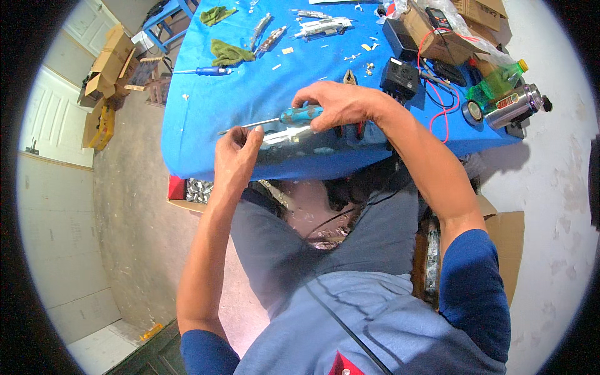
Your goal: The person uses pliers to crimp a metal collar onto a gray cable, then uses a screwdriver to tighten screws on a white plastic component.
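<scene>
My right hand [347, 106] is closed around the teal handle of a screwdriver [301, 115], whose metal shaft points left. Just under the shaft's tip, my left hand [240, 147] has thumb and fingers pinched together. What sits in that pinch is too small to make out. A slim white and silver part [286, 137] lies between my hands near the table's front edge, its left end beside my left fingertips. Pliers [350, 77] stick up behind my right hand, which partly hides them.
The blue-covered table [206, 112] also bears a second screwdriver [214, 71], a green cloth [230, 52], several metal assemblies [322, 27] and white scraps. On the right are a black box [400, 77], red cable [447, 115], a green bottle [497, 81] and a steel flask [514, 106].
</scene>
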The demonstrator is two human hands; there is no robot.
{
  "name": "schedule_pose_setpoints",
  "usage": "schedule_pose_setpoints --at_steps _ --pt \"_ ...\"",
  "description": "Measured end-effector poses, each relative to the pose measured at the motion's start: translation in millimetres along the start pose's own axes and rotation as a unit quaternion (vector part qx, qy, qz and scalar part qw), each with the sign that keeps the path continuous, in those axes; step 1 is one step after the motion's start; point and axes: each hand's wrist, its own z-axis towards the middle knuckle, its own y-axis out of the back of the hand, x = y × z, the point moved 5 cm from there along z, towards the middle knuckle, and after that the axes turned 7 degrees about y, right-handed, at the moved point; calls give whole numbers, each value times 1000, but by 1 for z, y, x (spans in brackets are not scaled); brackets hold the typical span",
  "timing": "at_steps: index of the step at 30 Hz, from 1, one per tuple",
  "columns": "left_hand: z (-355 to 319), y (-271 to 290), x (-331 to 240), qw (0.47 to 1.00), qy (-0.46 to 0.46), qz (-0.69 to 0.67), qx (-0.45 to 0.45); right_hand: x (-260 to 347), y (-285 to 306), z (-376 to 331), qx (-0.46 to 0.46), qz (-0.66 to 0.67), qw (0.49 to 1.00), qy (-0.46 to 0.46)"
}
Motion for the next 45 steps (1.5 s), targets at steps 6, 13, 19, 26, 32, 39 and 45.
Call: schedule_pose_setpoints --at_steps 6,13,19,26,32,39,45 --pt "22 -8 1 984 -68 151 -70 -8 -7 19 43 -6 998 -41" --pt "9 -29 1 915 -246 261 -185 -23 -8 7 -79 22 996 -26" --pt "8 -32 5 904 -253 287 -194 15 23 -40 -300 -45 950 -76" --pt "3 -33 1 911 -261 254 -195 74 15 -145 -312 40 941 -128" --pt "-7 -34 -8 913 -276 254 -163 104 -5 -200 -288 66 927 -230" --pt "-5 -32 -3 917 -275 245 -154 94 -24 -186 -285 69 934 -202" --pt "-5 -34 0 921 -280 227 -146 81 -34 -180 -294 129 918 -235"
